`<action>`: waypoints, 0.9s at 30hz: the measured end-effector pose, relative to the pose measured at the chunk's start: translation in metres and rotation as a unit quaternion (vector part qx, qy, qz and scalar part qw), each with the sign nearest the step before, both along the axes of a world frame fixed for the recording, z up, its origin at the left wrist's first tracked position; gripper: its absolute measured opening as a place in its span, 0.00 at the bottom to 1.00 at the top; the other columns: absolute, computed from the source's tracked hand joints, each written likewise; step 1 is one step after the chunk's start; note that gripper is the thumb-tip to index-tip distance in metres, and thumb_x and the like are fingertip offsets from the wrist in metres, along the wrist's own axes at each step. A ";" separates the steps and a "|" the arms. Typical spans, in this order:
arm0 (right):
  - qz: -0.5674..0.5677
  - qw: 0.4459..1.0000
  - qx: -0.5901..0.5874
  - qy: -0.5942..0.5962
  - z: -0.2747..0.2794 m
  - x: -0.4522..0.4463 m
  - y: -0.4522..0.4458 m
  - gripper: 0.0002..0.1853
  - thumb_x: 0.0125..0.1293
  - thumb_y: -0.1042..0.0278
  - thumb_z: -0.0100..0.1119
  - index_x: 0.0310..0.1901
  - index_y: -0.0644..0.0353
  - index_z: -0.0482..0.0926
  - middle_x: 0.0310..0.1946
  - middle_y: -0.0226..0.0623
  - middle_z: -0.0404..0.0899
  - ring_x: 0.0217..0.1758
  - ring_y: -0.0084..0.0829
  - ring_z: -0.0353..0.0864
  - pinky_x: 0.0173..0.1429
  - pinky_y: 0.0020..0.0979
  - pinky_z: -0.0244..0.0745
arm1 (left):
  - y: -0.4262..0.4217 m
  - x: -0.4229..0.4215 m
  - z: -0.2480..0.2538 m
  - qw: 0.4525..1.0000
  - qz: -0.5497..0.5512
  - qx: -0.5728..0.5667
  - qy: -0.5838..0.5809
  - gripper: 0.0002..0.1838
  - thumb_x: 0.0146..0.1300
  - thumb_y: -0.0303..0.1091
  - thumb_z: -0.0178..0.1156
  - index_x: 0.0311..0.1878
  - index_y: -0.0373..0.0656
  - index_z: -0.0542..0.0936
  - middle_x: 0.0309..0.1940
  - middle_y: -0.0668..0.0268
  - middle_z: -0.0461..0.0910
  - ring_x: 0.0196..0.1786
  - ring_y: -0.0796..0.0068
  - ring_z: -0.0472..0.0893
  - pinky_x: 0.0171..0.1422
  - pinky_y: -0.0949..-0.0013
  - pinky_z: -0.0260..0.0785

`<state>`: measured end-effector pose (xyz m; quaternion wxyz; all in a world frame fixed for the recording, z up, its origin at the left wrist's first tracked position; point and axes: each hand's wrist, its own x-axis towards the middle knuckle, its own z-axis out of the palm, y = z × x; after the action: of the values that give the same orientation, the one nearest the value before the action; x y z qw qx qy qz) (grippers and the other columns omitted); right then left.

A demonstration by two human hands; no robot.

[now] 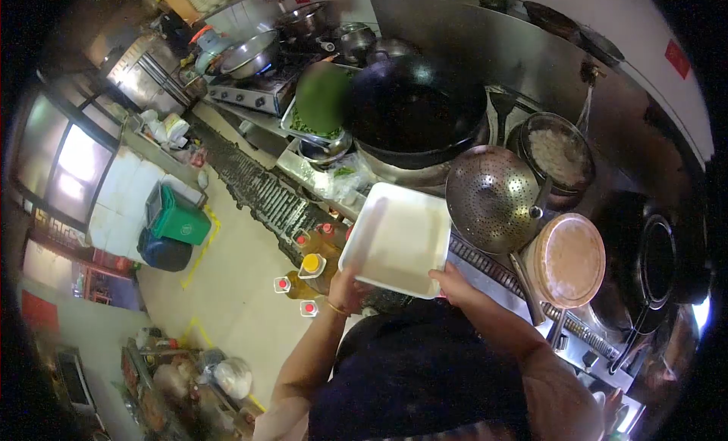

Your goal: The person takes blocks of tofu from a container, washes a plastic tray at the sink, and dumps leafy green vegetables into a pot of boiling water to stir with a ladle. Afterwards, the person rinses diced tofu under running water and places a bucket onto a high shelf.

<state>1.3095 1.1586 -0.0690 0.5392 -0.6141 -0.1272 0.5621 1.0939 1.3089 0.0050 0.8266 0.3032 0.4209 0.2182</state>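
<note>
A white rectangular tray (pixel 402 232) is held out in front of my body, its inside bare. My left hand (pixel 347 291) grips its near left corner, and the fingers are partly hidden beneath it. At the near right corner, my right hand (pixel 453 283) has its thumb over the rim and the other fingers under the tray. Beyond the tray sits a large black wok (pixel 417 111) on the stove. Just right of the tray rests a perforated metal strainer (pixel 494 194).
Bottles with red and yellow caps (pixel 311 265) stand on the floor at left. A lidded tub (pixel 570 260) and a black pan (pixel 658 259) are at right. A tray of chopped greens (pixel 307 126) lies beside the wok. A green bin (pixel 182 217) stands across the aisle.
</note>
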 end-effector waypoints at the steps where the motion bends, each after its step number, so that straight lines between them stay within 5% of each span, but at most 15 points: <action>1: -0.026 0.999 -0.005 -0.030 -0.016 0.001 0.001 0.22 0.60 0.68 0.55 0.54 0.69 0.70 0.41 0.45 0.78 0.39 0.34 0.81 0.38 0.36 0.78 | 0.003 0.009 0.003 1.000 -0.004 -0.009 0.022 0.16 0.60 0.39 0.55 0.50 0.44 0.73 0.33 0.71 0.75 0.28 0.82 0.70 0.38 0.66 0.71; 2: -0.054 0.997 -0.009 -0.058 -0.026 0.002 -0.002 0.21 0.59 0.66 0.57 0.51 0.70 0.72 0.37 0.45 0.80 0.33 0.32 0.82 0.30 0.35 0.80 | 0.005 0.012 0.004 0.999 -0.009 -0.018 0.044 0.16 0.61 0.40 0.55 0.51 0.45 0.73 0.33 0.72 0.74 0.28 0.83 0.70 0.39 0.66 0.71; 5: -0.056 0.998 -0.035 -0.025 -0.021 0.013 -0.014 0.23 0.62 0.71 0.53 0.58 0.66 0.67 0.48 0.41 0.77 0.49 0.33 0.77 0.49 0.37 0.75 | 0.025 0.015 -0.044 0.992 -0.117 -0.042 0.014 0.21 0.60 0.42 0.59 0.55 0.48 0.71 0.42 0.69 0.75 0.43 0.70 0.76 0.45 0.59 0.72; 9: -0.144 0.987 -0.065 0.012 0.026 0.005 -0.045 0.22 0.62 0.67 0.56 0.58 0.58 0.70 0.45 0.26 0.78 0.47 0.22 0.75 0.42 0.28 0.74 | 0.028 0.023 -0.063 0.982 -0.178 -0.057 0.023 0.22 0.59 0.43 0.61 0.56 0.51 0.70 0.48 0.68 0.74 0.49 0.65 0.75 0.47 0.56 0.72; 12: -0.192 0.979 -0.049 -0.056 0.028 -0.003 -0.084 0.22 0.62 0.68 0.57 0.59 0.58 0.71 0.44 0.26 0.78 0.42 0.21 0.76 0.38 0.28 0.74 | 0.029 0.021 -0.065 0.979 -0.160 -0.121 0.023 0.21 0.60 0.43 0.61 0.55 0.51 0.71 0.47 0.68 0.75 0.49 0.64 0.75 0.47 0.55 0.73; 13: -0.206 0.963 -0.036 -0.169 0.036 -0.004 -0.102 0.20 0.60 0.69 0.58 0.55 0.58 0.73 0.41 0.29 0.79 0.40 0.24 0.77 0.38 0.29 0.74 | 0.027 0.019 -0.064 0.981 -0.166 -0.098 0.014 0.20 0.61 0.44 0.61 0.54 0.51 0.71 0.47 0.67 0.76 0.48 0.65 0.75 0.47 0.55 0.74; 16: -0.195 0.851 -0.024 -0.488 0.091 -0.004 -0.142 0.15 0.54 0.72 0.62 0.45 0.60 0.78 0.34 0.39 0.80 0.32 0.35 0.80 0.38 0.34 0.76 | 0.026 0.015 -0.059 0.978 -0.190 -0.083 -0.015 0.19 0.63 0.48 0.58 0.52 0.49 0.74 0.45 0.67 0.78 0.44 0.66 0.77 0.48 0.57 0.75; 18: -0.210 0.665 -0.066 -0.714 0.112 0.019 -0.168 0.06 0.52 0.76 0.61 0.33 0.58 0.79 0.25 0.40 0.79 0.28 0.38 0.78 0.33 0.36 0.71 | 0.025 0.014 -0.056 0.976 -0.199 -0.091 -0.013 0.20 0.64 0.51 0.56 0.51 0.48 0.74 0.45 0.66 0.78 0.43 0.66 0.77 0.47 0.59 0.75; 20: -0.196 0.594 -0.198 -0.755 0.152 0.038 -0.184 0.09 0.49 0.68 0.65 0.32 0.56 0.77 0.27 0.36 0.76 0.35 0.39 0.76 0.43 0.38 0.68 | 0.028 0.005 -0.060 0.976 -0.183 -0.110 -0.032 0.21 0.64 0.53 0.53 0.50 0.48 0.75 0.45 0.66 0.78 0.43 0.66 0.77 0.47 0.59 0.75; 23: -0.109 0.573 -0.301 -0.754 0.164 0.061 -0.198 0.13 0.47 0.61 0.67 0.33 0.55 0.76 0.31 0.36 0.76 0.41 0.38 0.75 0.51 0.38 0.64 | 0.032 -0.018 -0.084 0.978 -0.143 -0.112 -0.102 0.20 0.64 0.55 0.51 0.45 0.47 0.76 0.42 0.65 0.78 0.44 0.64 0.77 0.49 0.58 0.72; 25: -0.012 0.569 -0.348 -0.745 0.158 0.075 -0.206 0.16 0.48 0.58 0.67 0.36 0.55 0.77 0.34 0.35 0.77 0.42 0.38 0.75 0.53 0.37 0.63 | 0.041 -0.036 -0.113 0.956 -0.241 0.169 0.000 0.19 0.64 0.53 0.51 0.44 0.48 0.75 0.42 0.64 0.77 0.45 0.63 0.76 0.50 0.57 0.71; 27: 0.021 0.581 -0.348 -0.736 0.153 0.083 -0.207 0.15 0.48 0.58 0.66 0.36 0.55 0.77 0.34 0.35 0.78 0.44 0.37 0.76 0.53 0.37 0.63 | 0.042 -0.059 -0.138 0.978 -0.177 0.100 0.044 0.18 0.64 0.52 0.50 0.46 0.49 0.74 0.44 0.64 0.76 0.47 0.61 0.75 0.51 0.56 0.70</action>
<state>1.3921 0.9511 0.0842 -0.0059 -0.9552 -0.2877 -0.0699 1.0348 1.3508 -0.1332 0.7986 0.4633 0.3720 0.0956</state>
